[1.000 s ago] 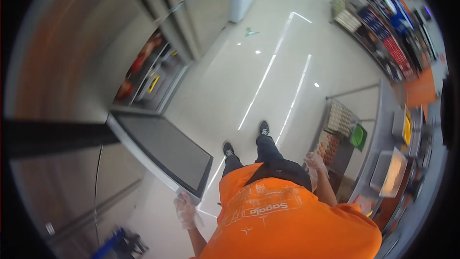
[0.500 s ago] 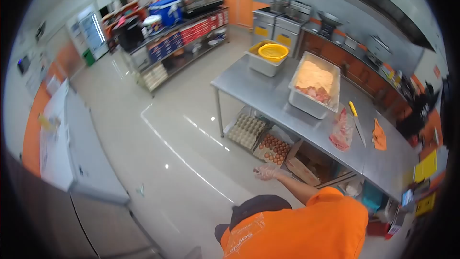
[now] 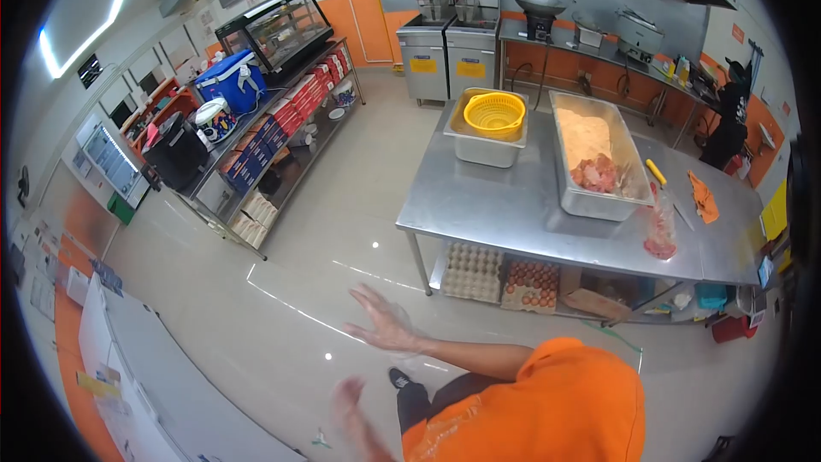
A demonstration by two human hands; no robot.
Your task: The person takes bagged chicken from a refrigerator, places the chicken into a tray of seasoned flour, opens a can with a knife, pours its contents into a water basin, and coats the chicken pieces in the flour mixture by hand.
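In the head view my right hand (image 3: 382,323) reaches out over the tiled floor, its fingers apart, with what looks like a clear plastic glove on it. It touches nothing. Below it is my left hand (image 3: 351,402), smeared by motion, so its fingers cannot be made out. On the steel table (image 3: 505,205) to the right stands a deep metal pan (image 3: 603,203) with orange-tinted powder (image 3: 584,133) and raw meat pieces (image 3: 594,173). A bag of raw meat (image 3: 659,231), a yellow-handled knife (image 3: 656,173) and an orange cloth (image 3: 703,197) lie beside it.
A yellow basket (image 3: 496,115) sits in a second metal pan (image 3: 485,152). Egg trays (image 3: 530,285) rest on the table's lower shelf. Fryers (image 3: 473,56) stand at the back. A white chest-like unit (image 3: 171,376) is at lower left. A person in black (image 3: 731,111) is at far right.
My view has turned, and the table now appears farther right. My right hand has moved away from beside the egg trays, leftward over the floor. My left hand has come into view.
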